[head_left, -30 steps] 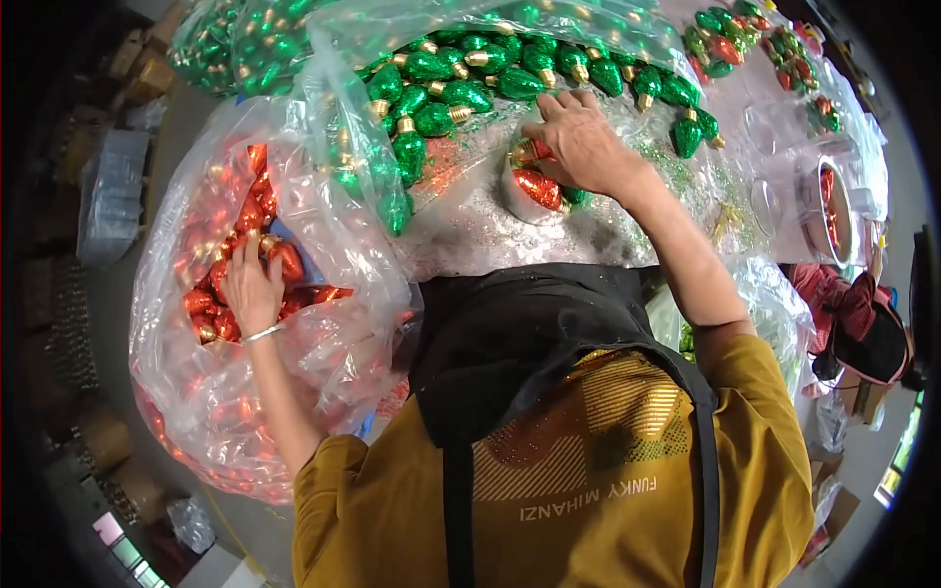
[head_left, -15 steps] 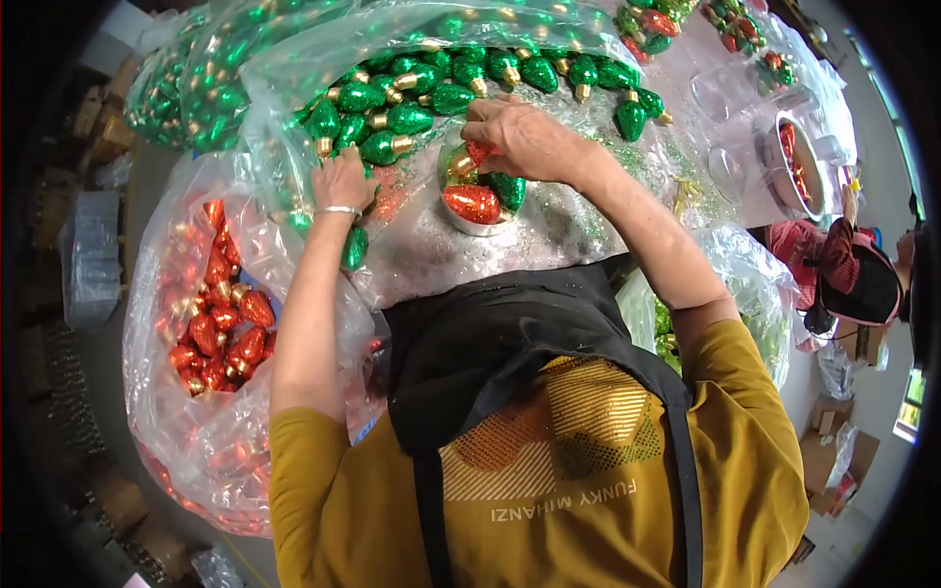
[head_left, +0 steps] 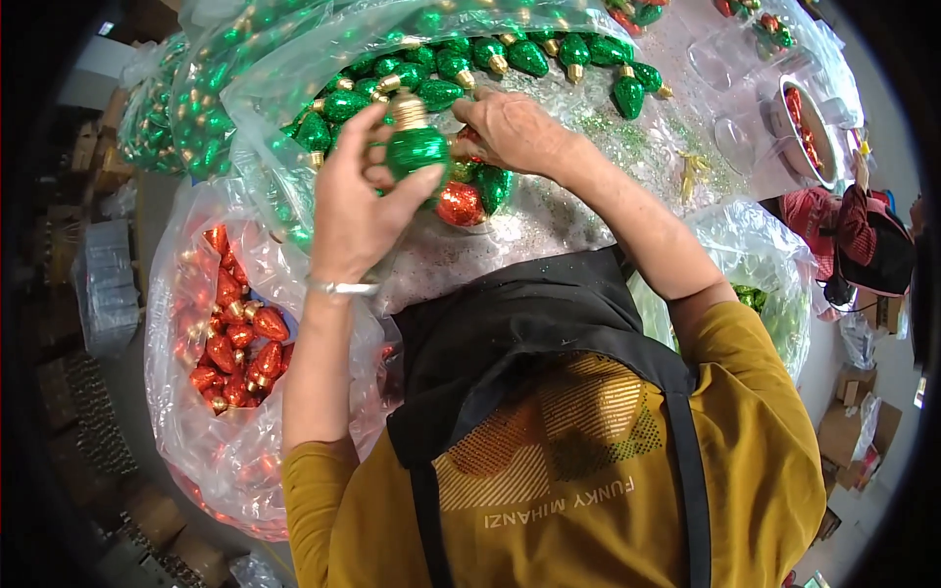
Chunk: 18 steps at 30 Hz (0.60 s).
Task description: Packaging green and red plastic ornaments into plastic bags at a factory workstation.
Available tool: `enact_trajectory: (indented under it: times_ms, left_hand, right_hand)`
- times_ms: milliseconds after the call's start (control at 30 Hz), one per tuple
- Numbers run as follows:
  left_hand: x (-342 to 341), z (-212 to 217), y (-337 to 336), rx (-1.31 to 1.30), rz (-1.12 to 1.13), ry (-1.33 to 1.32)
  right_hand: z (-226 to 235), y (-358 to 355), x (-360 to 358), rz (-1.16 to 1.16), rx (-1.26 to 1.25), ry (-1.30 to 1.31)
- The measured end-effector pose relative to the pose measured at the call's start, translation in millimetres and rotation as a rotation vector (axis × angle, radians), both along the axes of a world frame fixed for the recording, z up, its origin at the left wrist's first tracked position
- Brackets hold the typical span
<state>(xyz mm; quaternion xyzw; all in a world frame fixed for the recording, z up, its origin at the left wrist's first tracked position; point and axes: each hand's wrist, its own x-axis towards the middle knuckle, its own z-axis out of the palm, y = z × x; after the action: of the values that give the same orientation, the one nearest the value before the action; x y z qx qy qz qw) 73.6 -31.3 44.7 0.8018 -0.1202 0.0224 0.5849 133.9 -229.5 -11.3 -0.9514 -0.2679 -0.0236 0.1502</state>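
Observation:
My left hand is raised over the table's near left part, fingers and thumb closed round a glittery green bulb-shaped ornament with its gold cap upward. Just right of it, my right hand curls over a small group of ornaments, its fingertips on a red bulb-shaped ornament that is mostly hidden. Below those fingers lie another red ornament and a green ornament. They seem to sit in a clear round container, largely covered by my hands.
Green ornaments spill from a large clear bag at the back. Red ornaments fill a bag at left. A white bowl with red pieces and clear containers stand at right. Another person is at far right.
My left hand has come back from the green pile toward me and now holds a green ornament. The right hand has stayed over the group, and the whole view has shifted slightly.

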Motion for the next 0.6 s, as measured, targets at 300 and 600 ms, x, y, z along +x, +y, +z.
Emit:
enact_trajectory:
  times_ms: [300,600]
  left_hand:
    - [19,-17,-17,0.400,-0.060,-0.243]
    - [20,-32,13,0.839,-0.479,-0.762]
  right_hand:
    - [-8,-5,3,0.128,0.187,-0.133]
    - [-12,-9,9,0.191,0.227,-0.046]
